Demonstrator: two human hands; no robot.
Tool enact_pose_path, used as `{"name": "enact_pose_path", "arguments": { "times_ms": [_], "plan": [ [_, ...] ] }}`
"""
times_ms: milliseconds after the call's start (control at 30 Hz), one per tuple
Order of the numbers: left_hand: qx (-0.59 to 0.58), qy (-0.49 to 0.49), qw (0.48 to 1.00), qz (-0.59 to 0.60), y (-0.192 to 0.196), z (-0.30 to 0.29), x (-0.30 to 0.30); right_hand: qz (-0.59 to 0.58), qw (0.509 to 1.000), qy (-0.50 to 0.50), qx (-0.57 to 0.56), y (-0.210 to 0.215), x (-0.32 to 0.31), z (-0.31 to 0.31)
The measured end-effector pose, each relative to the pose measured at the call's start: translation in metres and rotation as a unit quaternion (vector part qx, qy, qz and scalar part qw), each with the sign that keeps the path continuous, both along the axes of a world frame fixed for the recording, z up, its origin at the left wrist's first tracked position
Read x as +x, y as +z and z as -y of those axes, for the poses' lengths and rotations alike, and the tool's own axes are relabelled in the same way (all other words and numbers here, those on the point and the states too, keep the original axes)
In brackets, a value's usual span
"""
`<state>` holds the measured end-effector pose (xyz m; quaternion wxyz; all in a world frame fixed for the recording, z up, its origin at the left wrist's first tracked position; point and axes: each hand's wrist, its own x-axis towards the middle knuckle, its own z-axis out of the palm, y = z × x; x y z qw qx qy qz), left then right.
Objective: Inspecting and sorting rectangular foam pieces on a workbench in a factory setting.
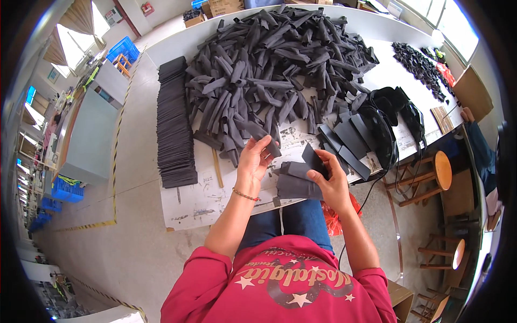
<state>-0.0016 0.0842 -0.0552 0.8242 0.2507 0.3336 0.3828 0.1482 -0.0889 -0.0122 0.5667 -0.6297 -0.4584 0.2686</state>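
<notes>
My left hand [255,166] is closed on a dark grey curled fabric piece [269,146] at the near edge of a big heap. Held in my right hand [335,185], between thumb and fingers, is a dark flat fabric piece [312,157], its pointed corner turned up. Just under that hand a small stack of flat grey pieces [296,185] lies at the table's front edge. Beyond both hands rises the heap of curled grey fabric pieces [269,64]. More flat pieces [353,137] lie fanned out to the right of my right hand.
A long, tight row of stacked dark pieces [175,124] runs along the left of the white table [194,207]. A thin wooden stick [217,168] lies beside it. Black objects with cables [385,118] stand at the right, near wooden stools [442,171]. Small dark pieces [417,67] lie farther back.
</notes>
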Motion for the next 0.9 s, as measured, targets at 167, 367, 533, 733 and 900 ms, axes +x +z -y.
{"name": "enact_pose_path", "arguments": {
  "times_ms": [167,367,533,733,900],
  "plan": [
    [-0.042,0.026,0.998,-0.037,-0.002,0.001,-0.001,-0.071,0.996,0.046,0.009,0.005,-0.005,0.0],
    [-0.043,0.002,0.999,-0.028,-0.001,0.013,0.008,-0.319,0.932,0.166,-0.037,0.005,-0.027,0.001],
    [-0.019,-0.015,1.0,-0.01,0.003,0.019,0.011,-0.15,0.971,0.179,0.06,-0.012,-0.034,-0.012],
    [-0.026,-0.03,0.999,-0.001,0.01,0.019,0.004,0.021,0.985,0.17,0.029,-0.002,-0.033,-0.013],
    [-0.039,0.019,0.999,-0.028,0.018,0.021,0.004,-0.027,0.964,0.255,-0.065,0.011,-0.031,-0.008]
  ]
}}
